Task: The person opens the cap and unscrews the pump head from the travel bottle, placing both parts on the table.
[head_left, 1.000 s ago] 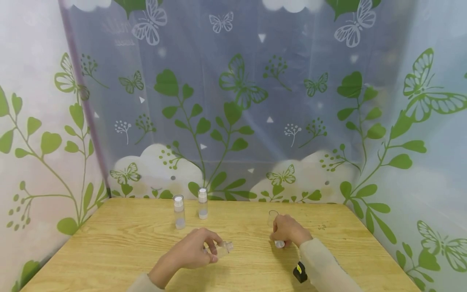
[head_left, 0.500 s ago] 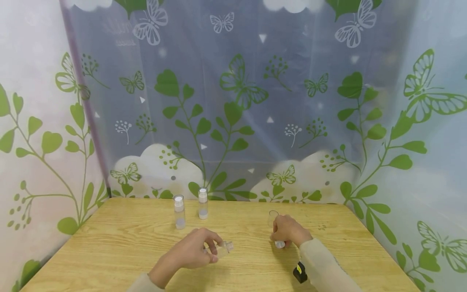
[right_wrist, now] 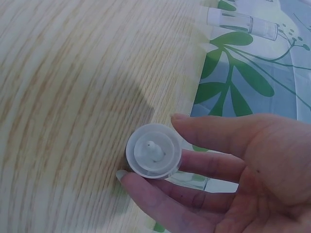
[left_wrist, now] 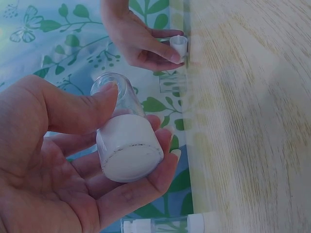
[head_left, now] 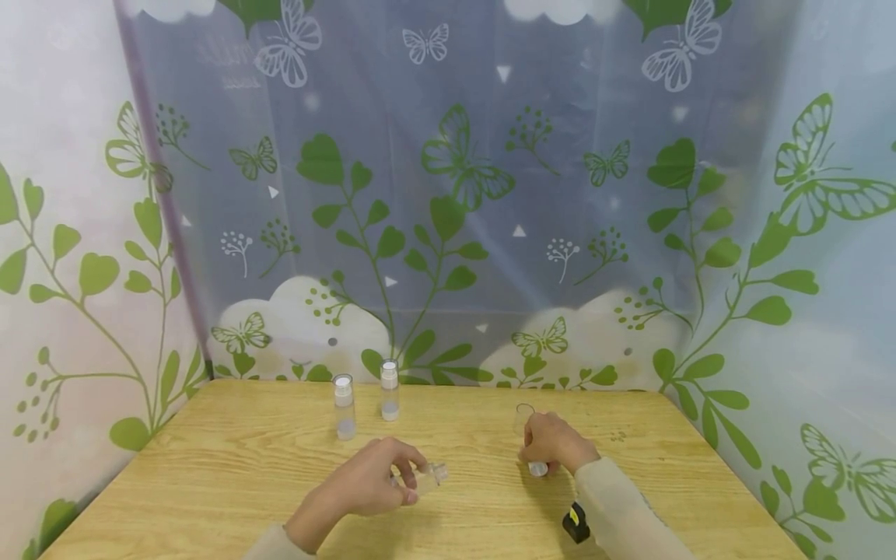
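Observation:
My left hand [head_left: 378, 478] holds a small clear bottle [left_wrist: 129, 148] with a wide white base, tilted above the table. The thumb lies along its clear part and the fingers curl beneath the base. The bottle's open neck [head_left: 439, 472] points right in the head view. Low over the table, my right hand [head_left: 553, 439] pinches a white pump top [right_wrist: 154, 150] between thumb and fingers, its hollow underside facing the right wrist camera. Just behind that hand stands a clear cap [head_left: 522, 418], partly hidden by the knuckles.
Two capped pump bottles, a nearer one [head_left: 344, 408] and a farther one [head_left: 389, 390], stand upright at the back left of the wooden table [head_left: 231, 467]. A small black object with a yellow mark [head_left: 576, 523] is beside the right sleeve. Patterned curtains [head_left: 448, 233] enclose the back and sides.
Both hands keep their places and grips. The pump top in the right hand shifts or turns very slightly; nothing else visibly moves.

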A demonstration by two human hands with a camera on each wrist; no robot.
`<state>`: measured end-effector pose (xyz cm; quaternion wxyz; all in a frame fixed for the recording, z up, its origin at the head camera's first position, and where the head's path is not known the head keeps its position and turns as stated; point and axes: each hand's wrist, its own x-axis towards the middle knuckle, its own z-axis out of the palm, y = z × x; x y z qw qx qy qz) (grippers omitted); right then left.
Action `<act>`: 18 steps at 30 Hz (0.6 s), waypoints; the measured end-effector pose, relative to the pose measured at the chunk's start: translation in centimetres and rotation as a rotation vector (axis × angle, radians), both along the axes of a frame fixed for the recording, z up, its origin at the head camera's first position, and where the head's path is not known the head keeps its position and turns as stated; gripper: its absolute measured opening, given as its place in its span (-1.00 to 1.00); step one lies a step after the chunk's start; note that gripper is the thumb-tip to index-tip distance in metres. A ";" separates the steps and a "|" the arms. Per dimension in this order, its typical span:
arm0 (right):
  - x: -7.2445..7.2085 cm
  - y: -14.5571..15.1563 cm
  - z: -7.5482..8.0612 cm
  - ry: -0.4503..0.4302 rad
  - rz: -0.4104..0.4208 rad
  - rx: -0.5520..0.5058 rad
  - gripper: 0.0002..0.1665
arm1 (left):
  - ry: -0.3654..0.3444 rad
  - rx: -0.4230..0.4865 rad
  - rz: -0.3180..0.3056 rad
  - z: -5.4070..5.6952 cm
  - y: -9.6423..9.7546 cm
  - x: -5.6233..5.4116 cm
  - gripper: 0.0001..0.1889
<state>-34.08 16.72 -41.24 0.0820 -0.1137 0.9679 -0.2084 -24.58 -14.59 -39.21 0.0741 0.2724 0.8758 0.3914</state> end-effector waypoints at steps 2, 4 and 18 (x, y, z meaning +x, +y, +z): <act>0.0 0.0 0.0 0.002 0.000 0.000 -0.88 | -0.003 0.001 0.001 0.0 0.0 0.0 -0.59; 0.0 0.0 0.0 0.005 0.003 -0.001 -0.88 | -0.004 0.001 0.002 0.0 0.0 0.0 -0.59; -0.1 0.1 0.0 0.004 0.002 -0.006 -0.88 | -0.009 -0.004 0.002 0.0 0.0 0.0 -0.59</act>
